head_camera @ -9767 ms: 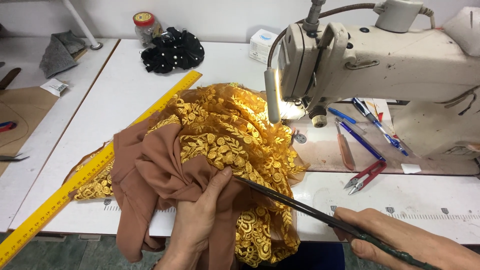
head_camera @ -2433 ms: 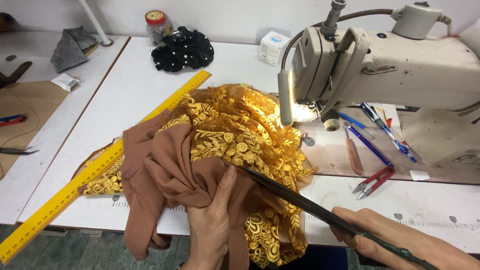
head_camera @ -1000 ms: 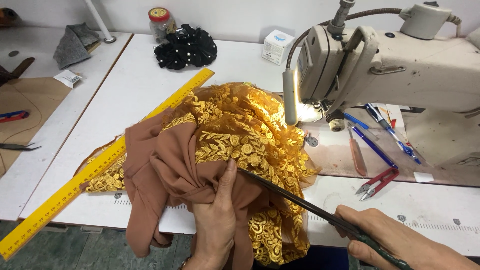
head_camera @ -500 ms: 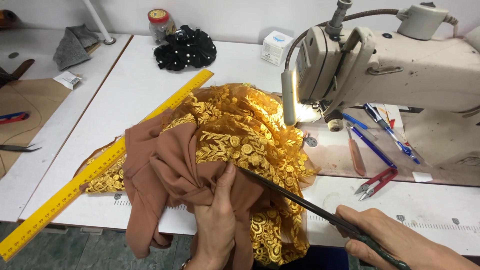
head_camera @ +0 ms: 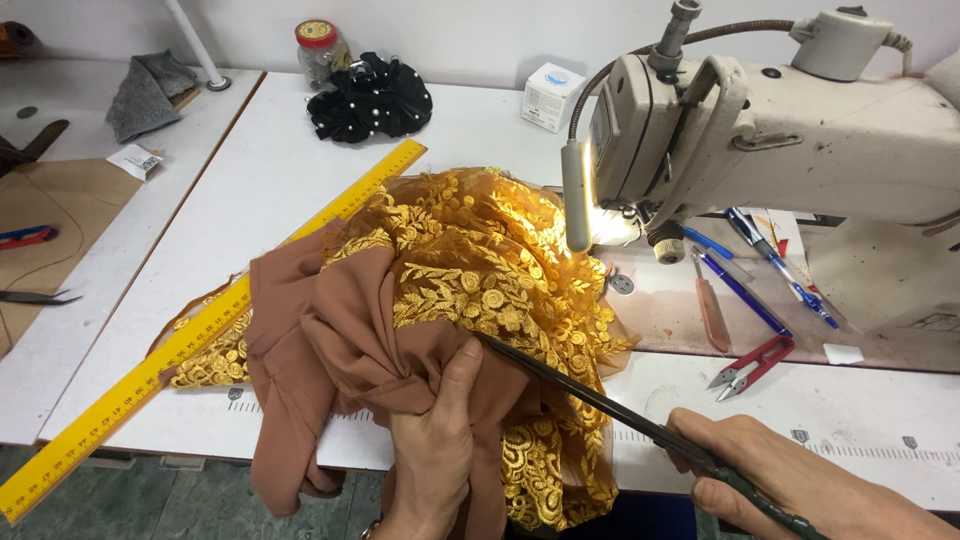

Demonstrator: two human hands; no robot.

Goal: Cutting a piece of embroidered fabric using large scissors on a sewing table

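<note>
My left hand (head_camera: 436, 440) grips a bunched fold of brown lining fabric (head_camera: 320, 350) at the table's near edge. Over the lining lies gold embroidered lace (head_camera: 480, 270), spread toward the sewing machine. My right hand (head_camera: 790, 480) holds long dark scissors (head_camera: 600, 400) by the handles at the lower right. Their blades point up and left, and the tips meet the fabric right beside my left thumb. Whether the blades are parted I cannot tell.
A cream sewing machine (head_camera: 780, 130) with a lit lamp stands at the right, with pens (head_camera: 750, 270) and red thread snips (head_camera: 752, 362) on its bed. A yellow ruler (head_camera: 190, 335) lies diagonally under the fabric. A black beaded bundle (head_camera: 370, 98), a jar (head_camera: 318, 48) and a small white box (head_camera: 552, 95) sit at the back.
The scissors' tips have crept a little further left into the fabric by my left thumb. Both hands keep their grips.
</note>
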